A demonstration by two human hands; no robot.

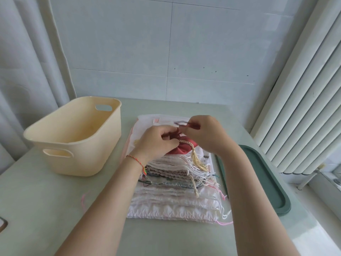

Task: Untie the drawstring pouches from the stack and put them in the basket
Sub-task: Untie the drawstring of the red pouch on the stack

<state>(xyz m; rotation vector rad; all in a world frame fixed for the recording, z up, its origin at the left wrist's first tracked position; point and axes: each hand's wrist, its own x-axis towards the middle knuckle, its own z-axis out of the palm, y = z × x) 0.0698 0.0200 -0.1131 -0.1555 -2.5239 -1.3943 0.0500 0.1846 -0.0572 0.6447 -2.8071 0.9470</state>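
Note:
A stack of drawstring pouches (177, 193), mostly white and pale pink with loose cords at the right side, lies on the table in front of me. On top sits a dark red pouch (182, 147) with a gold cord and tassel (198, 160). My left hand (156, 142) grips the gathered neck of the red pouch. My right hand (206, 133) pinches the red fabric at the pouch's mouth, just right of the left hand. The cream plastic basket (55, 137) stands to the left of the stack and looks empty.
A dark green oblong tray (271, 183) lies right of the stack near the table's right edge. A pink cord (84, 200) lies on the table left of my left forearm. White blinds hang at the right, a curtain at the left, a tiled wall behind.

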